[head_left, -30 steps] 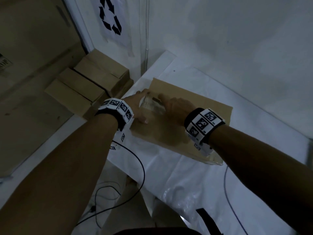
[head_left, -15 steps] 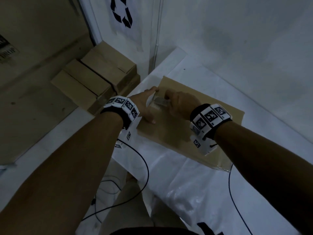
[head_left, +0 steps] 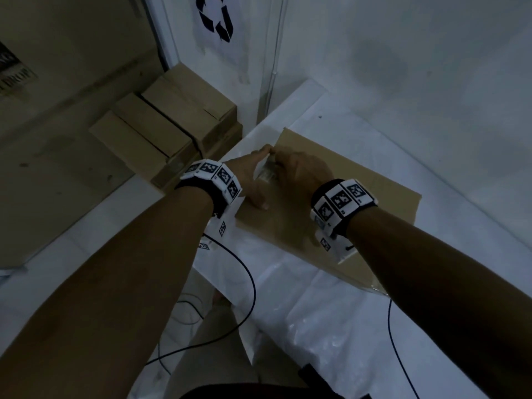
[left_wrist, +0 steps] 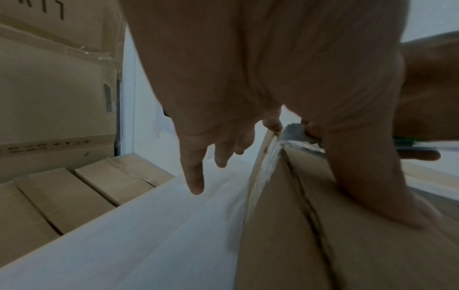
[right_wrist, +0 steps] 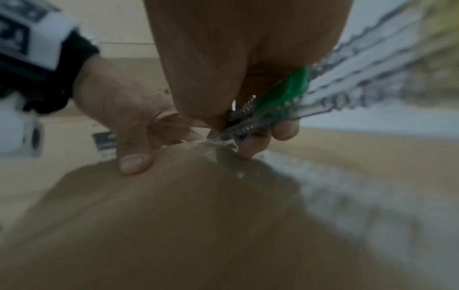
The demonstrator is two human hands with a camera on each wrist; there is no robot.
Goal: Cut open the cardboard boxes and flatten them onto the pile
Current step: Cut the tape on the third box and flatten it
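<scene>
A brown cardboard box (head_left: 359, 203) lies flat on the white-covered table (head_left: 316, 312). My left hand (head_left: 250, 180) braces the box's left end: the thumb lies on top and the fingers (left_wrist: 196, 176) hang straight down beside the edge. My right hand (head_left: 302, 174) grips a green utility knife (right_wrist: 280, 98). Its blade (left_wrist: 295, 133) is at the clear tape (right_wrist: 213, 145) on the seam at that left end, close to my left hand's fingertips. In the right wrist view the box top (right_wrist: 174, 215) is blurred.
Low stacked cardboard boxes (head_left: 172, 131) sit on the floor left of the table, before a large leaning cardboard sheet (head_left: 57, 82). White walls close the corner behind, with a recycling sign (head_left: 216, 18). Black cables (head_left: 247, 283) hang off the table's near edge.
My right hand with the knife has moved left along the box top, closer to my left hand's fingertips at the taped end. The left hand has kept its place on the box.
</scene>
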